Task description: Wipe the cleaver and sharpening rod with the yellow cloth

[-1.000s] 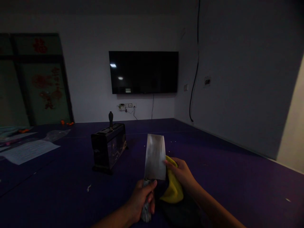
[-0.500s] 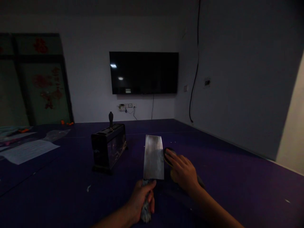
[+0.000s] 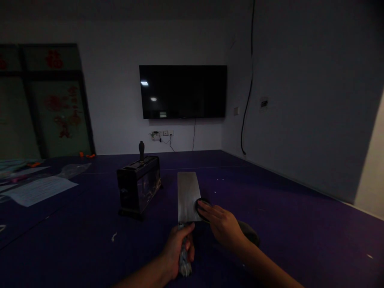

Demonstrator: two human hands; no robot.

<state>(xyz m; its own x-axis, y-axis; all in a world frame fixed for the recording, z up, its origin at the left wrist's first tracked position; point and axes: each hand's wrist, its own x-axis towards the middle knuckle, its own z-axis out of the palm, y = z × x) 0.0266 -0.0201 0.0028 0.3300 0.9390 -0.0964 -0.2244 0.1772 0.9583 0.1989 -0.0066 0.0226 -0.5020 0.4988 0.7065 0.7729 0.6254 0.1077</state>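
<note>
A cleaver with a broad metal blade [image 3: 188, 196] stands out ahead of me, its blade pointing away. My left hand [image 3: 177, 250] is closed around its handle [image 3: 185, 266], which looks wrapped in some pale, mottled material. Under the fingers of my right hand [image 3: 223, 226] is a dark round disc [image 3: 203, 208] with a thin yellowish rim. The disc lies against the right edge of the blade, near its handle end. My palm hides part of the disc, and what it is made of cannot be seen.
Left of the cleaver stands a black box-shaped appliance [image 3: 138, 184] with a dark knob-like handle [image 3: 141, 151] on top. Papers [image 3: 42, 190] and clear plastic [image 3: 73, 170] lie farther left on the purple surface [image 3: 285, 240]. A dark rounded object [image 3: 249, 233] sits behind my right wrist.
My right hand and the disc have moved left and toward me, along the blade's right edge to its handle end. The blade has shifted slightly left and turned a little.
</note>
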